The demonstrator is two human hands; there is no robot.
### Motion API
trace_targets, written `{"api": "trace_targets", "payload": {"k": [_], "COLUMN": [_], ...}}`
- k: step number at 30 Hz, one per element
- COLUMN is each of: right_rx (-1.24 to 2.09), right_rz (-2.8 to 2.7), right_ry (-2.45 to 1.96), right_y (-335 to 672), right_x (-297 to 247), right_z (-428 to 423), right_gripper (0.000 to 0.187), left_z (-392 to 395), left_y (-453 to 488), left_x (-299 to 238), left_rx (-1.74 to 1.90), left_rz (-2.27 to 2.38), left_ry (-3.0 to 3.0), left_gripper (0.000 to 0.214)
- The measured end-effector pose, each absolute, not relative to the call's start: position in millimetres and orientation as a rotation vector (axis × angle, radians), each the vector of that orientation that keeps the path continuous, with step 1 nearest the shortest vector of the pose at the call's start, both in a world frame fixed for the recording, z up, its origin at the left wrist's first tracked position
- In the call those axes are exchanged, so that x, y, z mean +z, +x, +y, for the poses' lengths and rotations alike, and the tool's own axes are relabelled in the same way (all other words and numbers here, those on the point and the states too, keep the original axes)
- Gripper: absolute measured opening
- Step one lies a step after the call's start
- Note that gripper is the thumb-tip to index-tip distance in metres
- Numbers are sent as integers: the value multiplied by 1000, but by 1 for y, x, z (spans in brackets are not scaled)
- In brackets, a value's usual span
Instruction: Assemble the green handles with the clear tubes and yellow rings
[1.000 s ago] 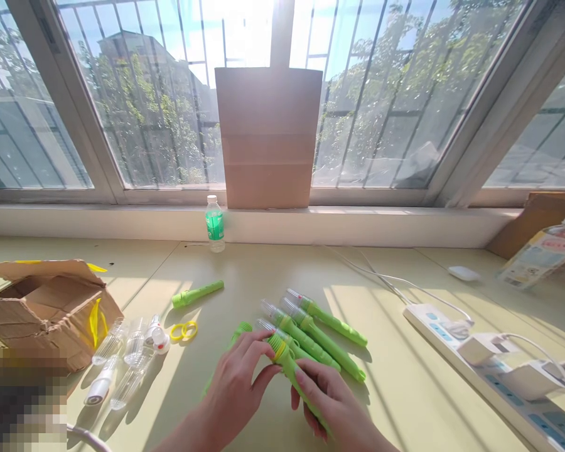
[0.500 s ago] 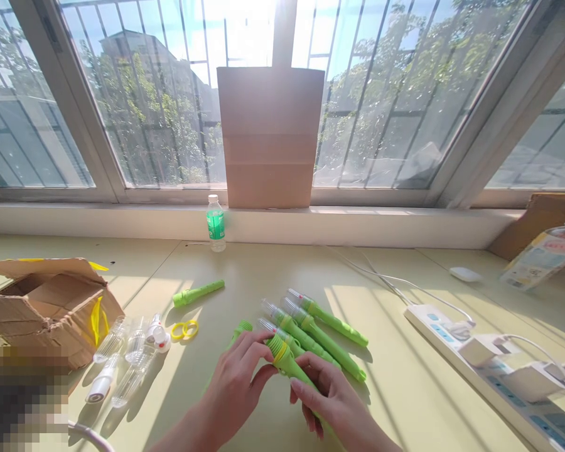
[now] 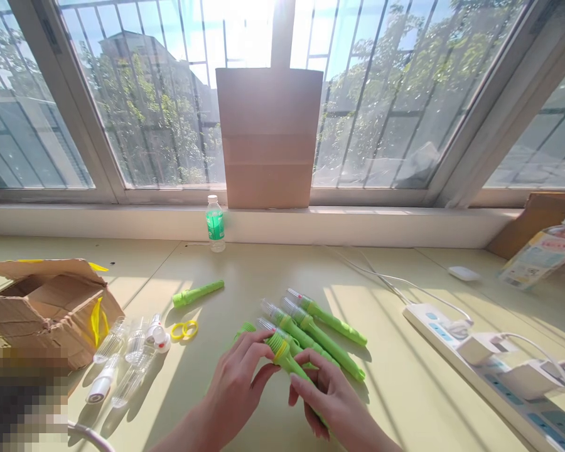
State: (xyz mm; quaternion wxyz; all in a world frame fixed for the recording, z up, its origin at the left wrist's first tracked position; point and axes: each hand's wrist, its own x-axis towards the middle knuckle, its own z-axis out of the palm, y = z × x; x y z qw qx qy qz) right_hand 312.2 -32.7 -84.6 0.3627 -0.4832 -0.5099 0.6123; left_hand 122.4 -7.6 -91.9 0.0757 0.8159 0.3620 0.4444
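Note:
My right hand [image 3: 327,392] grips the body of a green plastic tube [image 3: 281,347] with a threaded upper end. A yellow ring [image 3: 282,359] sits around it below the thread. The fingers and thumb of my left hand [image 3: 240,370] close on the tube at that ring. Another green threaded tube [image 3: 246,328] is partly hidden behind my left hand. Just beyond my hands lie several green tubes with clear tops [image 3: 327,319], side by side and slanting. Farther back, a single green tube [image 3: 198,294] rests without a clear top.
Two loose yellow rings [image 3: 184,330] lie left of centre, beside several clear plastic caps [image 3: 134,370]. An open cardboard box [image 3: 82,314] stands at the left. A water bottle [image 3: 215,226] is at the back. A power strip [image 3: 494,376] with plugs and cables occupies the right.
Almost nothing differs. Both hands keep their hold on the tube; the view has shifted very slightly.

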Motion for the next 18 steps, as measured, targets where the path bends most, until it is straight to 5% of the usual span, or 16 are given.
{"api": "trace_targets", "payload": {"k": [18], "right_rx": [1586], "right_rz": [-1364], "right_ry": [-1152], "right_y": [315], "right_x": [-86], "right_z": [-31], "right_gripper": [39], "left_z": [-10], "left_y": [120], "left_x": [-91], "left_rx": [1344], "left_rz": [1065], "left_ry": [2539], "left_gripper": [14]}}
